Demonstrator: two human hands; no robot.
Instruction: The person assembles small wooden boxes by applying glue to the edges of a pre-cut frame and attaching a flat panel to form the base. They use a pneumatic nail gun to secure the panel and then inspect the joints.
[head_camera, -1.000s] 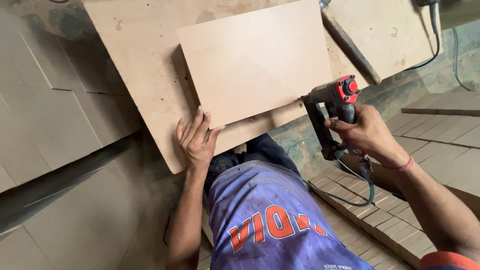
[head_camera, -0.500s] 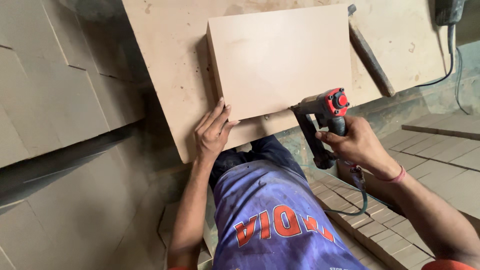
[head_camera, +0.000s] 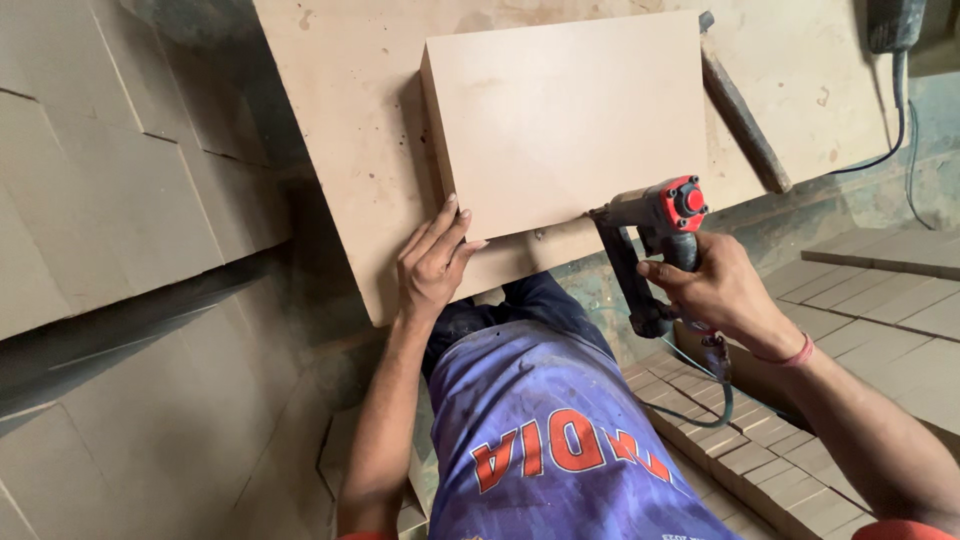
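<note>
— Where were the fingers when you looked over?

— The left hand (head_camera: 432, 262) lay flat, fingers (head_camera: 440, 225) spread and gripping nothing, pressing on the near left corner of the smaller board (head_camera: 565, 120). The right hand (head_camera: 718, 290) was wrapped tight round the handle of one nail gun (head_camera: 648, 245), grey and black with a red cap, its nose touching that board's near edge towards the right corner.

— How many boards?

— Two. The small thick one lay on a larger sheet (head_camera: 340, 130) that served as the surface. One dark bar (head_camera: 742, 115) lay slanted on the sheet just beside the small board's right edge.

— Any room to move?

— A bare strip of sheet ran along the left of the small board, a narrower strip along the near edge. One hose (head_camera: 700, 385) trailed from the gun past stacked blocks (head_camera: 760, 455) on the right. Big flat panels (head_camera: 110, 200) were on the left, well apart.
</note>
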